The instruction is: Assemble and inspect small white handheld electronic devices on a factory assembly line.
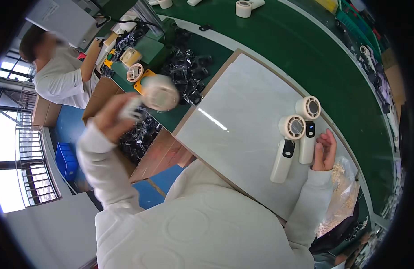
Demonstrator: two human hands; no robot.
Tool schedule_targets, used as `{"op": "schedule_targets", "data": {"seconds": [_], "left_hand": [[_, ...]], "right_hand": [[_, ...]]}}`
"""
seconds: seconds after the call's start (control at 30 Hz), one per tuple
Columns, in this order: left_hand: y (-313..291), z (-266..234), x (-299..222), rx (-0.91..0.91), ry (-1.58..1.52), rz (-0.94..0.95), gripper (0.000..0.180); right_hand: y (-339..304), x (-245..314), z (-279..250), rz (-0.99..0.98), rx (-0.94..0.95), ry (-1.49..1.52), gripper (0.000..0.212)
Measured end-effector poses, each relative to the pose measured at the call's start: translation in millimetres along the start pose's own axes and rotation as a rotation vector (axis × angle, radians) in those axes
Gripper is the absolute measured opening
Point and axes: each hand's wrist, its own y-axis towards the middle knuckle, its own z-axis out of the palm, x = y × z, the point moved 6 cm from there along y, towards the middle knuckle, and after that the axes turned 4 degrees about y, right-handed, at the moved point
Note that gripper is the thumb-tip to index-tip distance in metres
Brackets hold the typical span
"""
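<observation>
My left hand (113, 117), blurred by motion, is closed round the handle of a cream handheld fan (161, 95). Its round head points away to the right, in the air beyond the left edge of a white-topped board (234, 116). Two more cream handheld fans lie side by side on the board's right part: a nearer fan (282, 161) and a farther fan (307, 148) with a lit display. Just right of the farther one rests my right hand (326, 150), its fingers loosely curled and apart, holding nothing.
Black wrapped parts (184, 74) are heaped past the board's far left corner. Below the left hand, a cardboard box (155, 154) holds similar parts. A co-worker (59, 74) sits at the far left. A clear bag (339, 197) stands at right. Another fan (244, 8) lies on the green belt.
</observation>
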Motion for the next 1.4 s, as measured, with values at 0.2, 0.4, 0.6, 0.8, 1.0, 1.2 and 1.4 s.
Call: {"op": "schedule_targets", "data": {"seconds": [0.2,0.4,0.6,0.8,1.0,1.2,1.4], "left_hand": [[-37,-151,123,-0.421,0.147,-0.246,0.058],[87,-211,184,-0.557,0.234,-0.216,0.049],[146,-226,242,-0.503,0.185,-0.012,0.04],[166,-239,279,-0.598,0.196,0.028,0.031],[85,-242,269,-0.856,0.267,-0.027,0.024],[26,-93,96,-0.651,0.237,0.329,0.015],[80,173,-73,-0.178,-0.249,0.29,0.032]], "right_hand": [[-7,-12,12,0.001,-0.061,0.047,0.043],[-20,-14,15,0.002,-0.201,0.034,0.039],[-14,-15,19,-0.076,-0.304,0.057,0.032],[-18,-1,24,0.029,-0.311,0.04,0.026],[-10,10,24,-0.02,-0.076,-0.192,0.034],[13,34,52,-0.009,0.203,-0.237,0.055],[-4,8,38,0.012,0.036,-0.132,0.052]]}}
